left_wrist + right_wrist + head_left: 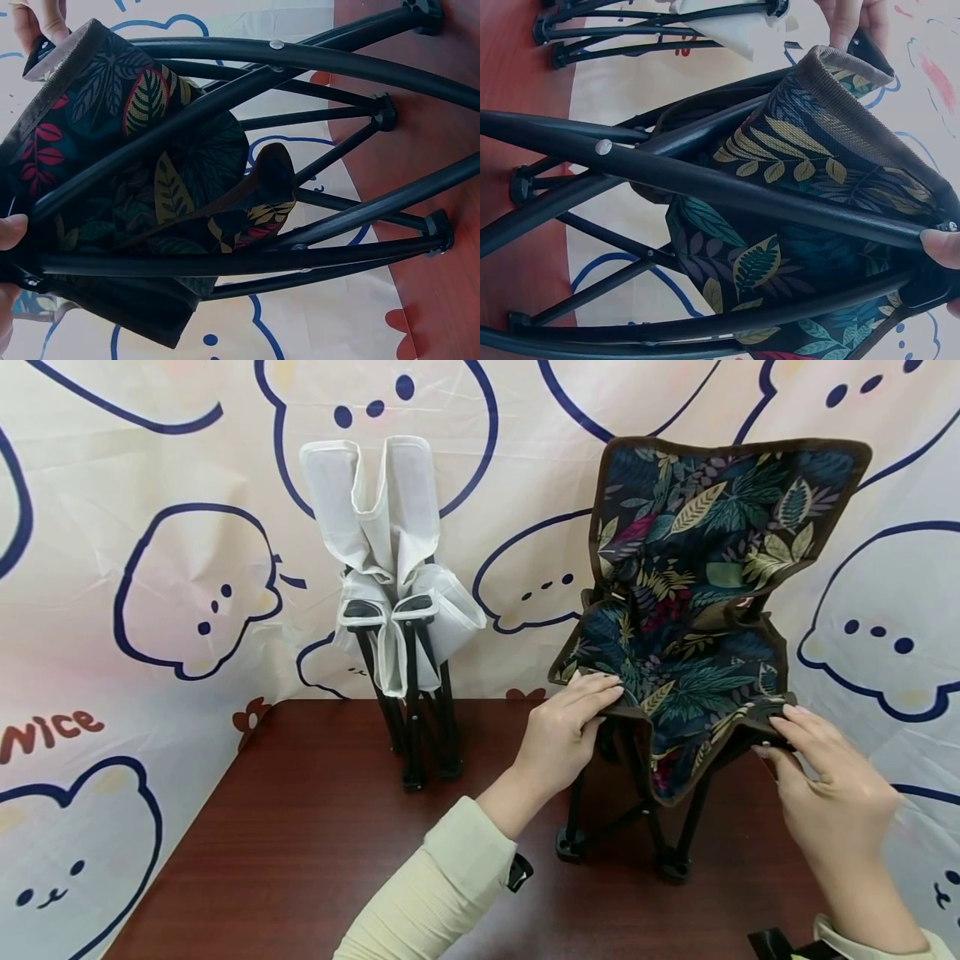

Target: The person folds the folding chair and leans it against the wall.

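A folding camp chair [693, 685] with dark leaf-print fabric and brown edging stands partly spread on the table, its seat sagging in the middle. My left hand [558, 727] grips the front left corner of the seat. At the front right corner, my right hand [836, 789] pinches the black plastic corner piece [767, 710] between thumb and fingers. Crossed black leg tubes [765, 199] run beneath the fabric in the right wrist view. From the left wrist, the underside of the seat fabric [176, 187] shows between the legs.
A white folding chair [393, 568] stands folded upright at the left back, on black legs. The reddish-brown table [300, 860] meets a cartoon-print cloth [195, 585] hung behind and along the sides.
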{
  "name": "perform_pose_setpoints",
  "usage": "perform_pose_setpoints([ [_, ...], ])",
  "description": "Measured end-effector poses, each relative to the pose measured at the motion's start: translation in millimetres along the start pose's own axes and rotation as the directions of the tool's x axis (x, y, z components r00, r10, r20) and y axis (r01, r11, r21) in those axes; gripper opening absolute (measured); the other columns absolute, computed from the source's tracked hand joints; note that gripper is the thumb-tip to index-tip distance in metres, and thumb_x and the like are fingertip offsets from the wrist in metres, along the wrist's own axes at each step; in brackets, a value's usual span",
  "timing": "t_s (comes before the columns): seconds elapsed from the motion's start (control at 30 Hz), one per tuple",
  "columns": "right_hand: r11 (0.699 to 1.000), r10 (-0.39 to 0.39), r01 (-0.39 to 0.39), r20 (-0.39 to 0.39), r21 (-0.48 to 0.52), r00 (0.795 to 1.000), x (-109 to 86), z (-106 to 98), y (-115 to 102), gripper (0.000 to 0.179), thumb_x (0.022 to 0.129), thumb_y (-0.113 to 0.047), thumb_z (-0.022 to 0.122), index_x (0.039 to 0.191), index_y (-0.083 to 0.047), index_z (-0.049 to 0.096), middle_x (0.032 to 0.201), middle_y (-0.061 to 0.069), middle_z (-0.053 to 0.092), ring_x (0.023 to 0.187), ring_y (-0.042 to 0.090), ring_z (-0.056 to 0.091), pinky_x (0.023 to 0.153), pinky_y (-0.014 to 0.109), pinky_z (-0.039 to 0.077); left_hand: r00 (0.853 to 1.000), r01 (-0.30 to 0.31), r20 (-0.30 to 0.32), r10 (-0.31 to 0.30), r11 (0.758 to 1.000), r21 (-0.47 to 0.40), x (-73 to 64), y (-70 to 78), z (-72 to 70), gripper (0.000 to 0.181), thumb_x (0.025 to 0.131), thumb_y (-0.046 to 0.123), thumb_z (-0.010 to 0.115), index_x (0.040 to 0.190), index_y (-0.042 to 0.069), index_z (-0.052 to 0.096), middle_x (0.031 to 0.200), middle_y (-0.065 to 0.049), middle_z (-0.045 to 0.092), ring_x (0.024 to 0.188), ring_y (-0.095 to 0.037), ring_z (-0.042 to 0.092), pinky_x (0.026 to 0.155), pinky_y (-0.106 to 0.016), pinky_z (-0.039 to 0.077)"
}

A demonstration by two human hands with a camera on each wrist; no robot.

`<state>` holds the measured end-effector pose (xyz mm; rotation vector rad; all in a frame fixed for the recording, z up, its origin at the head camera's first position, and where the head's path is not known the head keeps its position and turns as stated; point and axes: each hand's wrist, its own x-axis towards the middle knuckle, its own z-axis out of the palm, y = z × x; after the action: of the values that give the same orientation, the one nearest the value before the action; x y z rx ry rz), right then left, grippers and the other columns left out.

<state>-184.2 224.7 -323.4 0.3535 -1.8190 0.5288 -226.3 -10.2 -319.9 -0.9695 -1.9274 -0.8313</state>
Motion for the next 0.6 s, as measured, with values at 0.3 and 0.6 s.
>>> perform_pose_setpoints([
  [0.3, 0.999, 0.010, -0.006, -0.086, 0.045, 0.996, 3.5, 5.1, -9.1, 0.021, 0.064, 0.000, 0.071, 0.085, 0.004, 0.068, 0.093, 0.015, 0.063, 0.095, 0.017, 0.057, 0.087, 0.019, 0.037, 1.000, 0.016, -0.019, -0.016, 1.000, -0.013, 2.9, 3.4, -2.3, 0.031, 0.074, -0.008, 0.061, 0.104, 0.001, 0.062, 0.110, -0.008, 0.058, 0.108, -0.013, 0.048, 0.095, -0.022, 0.027],
  [0.6, 0.999, 0.017, -0.011, -0.127, 0.047, 0.992, 7.4, 8.4, -14.8, 0.020, 0.063, 0.001, 0.072, 0.082, 0.005, 0.068, 0.091, 0.014, 0.064, 0.092, 0.019, 0.059, 0.085, 0.015, 0.037, 0.999, 0.004, -0.032, -0.005, 1.000, -0.012, 5.5, 6.2, -1.4, 0.031, 0.074, -0.009, 0.060, 0.103, 0.001, 0.063, 0.110, -0.008, 0.058, 0.108, -0.013, 0.048, 0.095, -0.022, 0.028],
])
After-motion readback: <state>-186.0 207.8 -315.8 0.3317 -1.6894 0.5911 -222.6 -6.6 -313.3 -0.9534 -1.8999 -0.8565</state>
